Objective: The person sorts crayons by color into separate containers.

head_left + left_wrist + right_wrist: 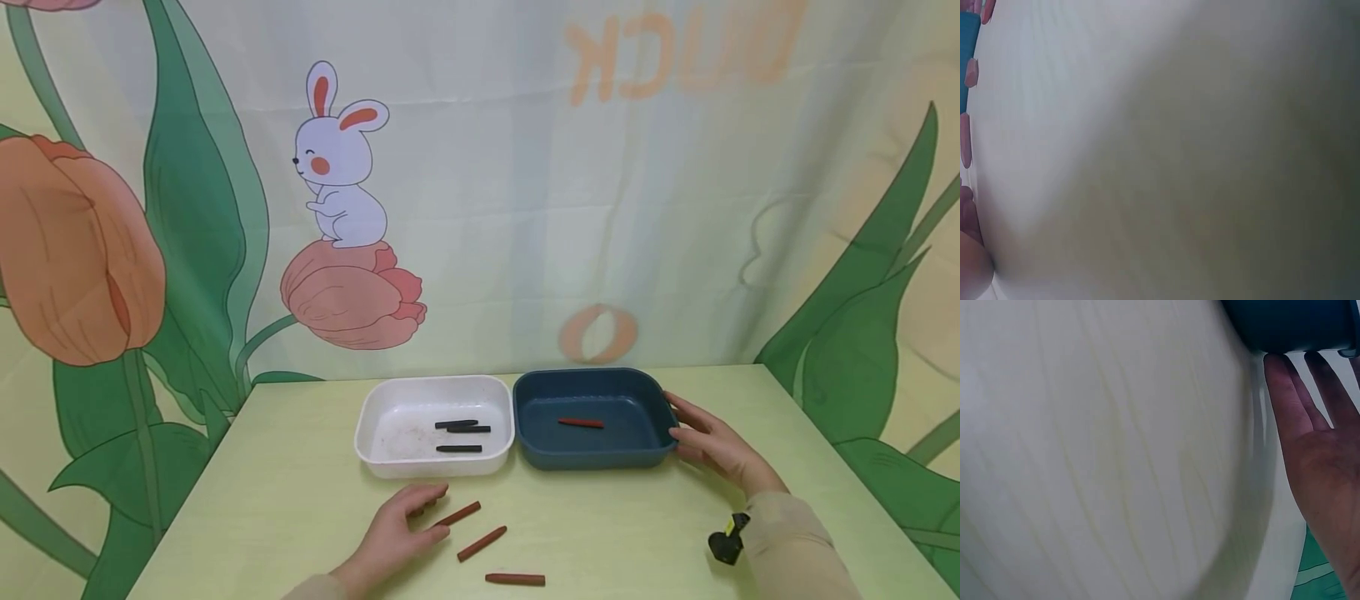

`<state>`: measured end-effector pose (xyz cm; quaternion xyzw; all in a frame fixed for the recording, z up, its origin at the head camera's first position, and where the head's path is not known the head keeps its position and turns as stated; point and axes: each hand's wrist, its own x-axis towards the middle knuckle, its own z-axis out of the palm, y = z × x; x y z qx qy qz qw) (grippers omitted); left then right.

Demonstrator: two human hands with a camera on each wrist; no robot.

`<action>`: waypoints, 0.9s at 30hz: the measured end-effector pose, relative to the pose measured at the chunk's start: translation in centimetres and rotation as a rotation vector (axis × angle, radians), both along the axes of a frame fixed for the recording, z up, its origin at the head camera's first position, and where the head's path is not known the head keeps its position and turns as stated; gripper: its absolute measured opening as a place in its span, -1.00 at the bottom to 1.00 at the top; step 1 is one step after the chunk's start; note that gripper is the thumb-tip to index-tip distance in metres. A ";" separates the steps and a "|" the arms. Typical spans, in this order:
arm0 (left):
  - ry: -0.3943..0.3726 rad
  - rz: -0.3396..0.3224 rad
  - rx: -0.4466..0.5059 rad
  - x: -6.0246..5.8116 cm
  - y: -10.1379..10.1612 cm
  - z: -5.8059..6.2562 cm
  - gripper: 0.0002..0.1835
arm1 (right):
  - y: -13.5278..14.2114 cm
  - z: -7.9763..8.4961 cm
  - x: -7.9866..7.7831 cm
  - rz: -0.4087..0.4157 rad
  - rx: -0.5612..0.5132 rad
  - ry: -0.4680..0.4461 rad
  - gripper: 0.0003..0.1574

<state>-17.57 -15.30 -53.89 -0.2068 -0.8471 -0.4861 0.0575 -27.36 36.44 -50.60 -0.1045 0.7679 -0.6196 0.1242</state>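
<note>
On the table, my left hand [397, 529] is nearest to a reddish-brown crayon [460, 513]. Its thumb and fingers are spread apart, with one end of that crayon beside the thumb. Two more reddish-brown crayons, one slanted [482, 543] and one lying level [515, 579], are to the right of this hand. My right hand [712, 442] rests its extended fingertips against the right side of a dark blue tray [596, 459]. A single red crayon [581, 423] lies inside that tray. In the right wrist view, straight fingers [1286, 394] touch the tray's wall [1297, 328].
Left of the blue tray, and right against it, stands a white tray [431, 468] holding three black crayons [459, 448]. A printed curtain [480, 208] hangs behind the table [262, 492]. A small black device [726, 546] is at the right wrist.
</note>
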 end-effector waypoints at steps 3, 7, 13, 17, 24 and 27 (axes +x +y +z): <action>0.002 -0.002 -0.012 0.0 0.0 0.1 -0.47 | -0.1 -0.1 0.0 -0.005 -0.007 -0.005 -0.12; 0.009 0.008 -0.035 -0.2 0.1 0.1 -0.48 | -0.2 -0.2 -0.1 -0.009 -0.019 -0.015 -0.12; 0.024 0.024 -0.072 -0.3 0.5 -0.3 -0.54 | -0.3 0.0 0.1 -0.013 -0.030 -0.012 -0.11; 0.034 0.033 -0.111 -0.3 0.7 -0.3 -0.56 | -0.3 0.2 0.3 -0.010 -0.031 -0.008 -0.11; 0.038 0.031 -0.134 -0.5 0.9 -0.2 -0.62 | -0.2 0.0 0.2 -0.022 -0.026 -0.022 -0.10; 0.022 0.030 -0.107 -0.5 1.0 0.0 -0.65 | -0.3 -0.1 0.2 -0.019 -0.032 -0.020 -0.10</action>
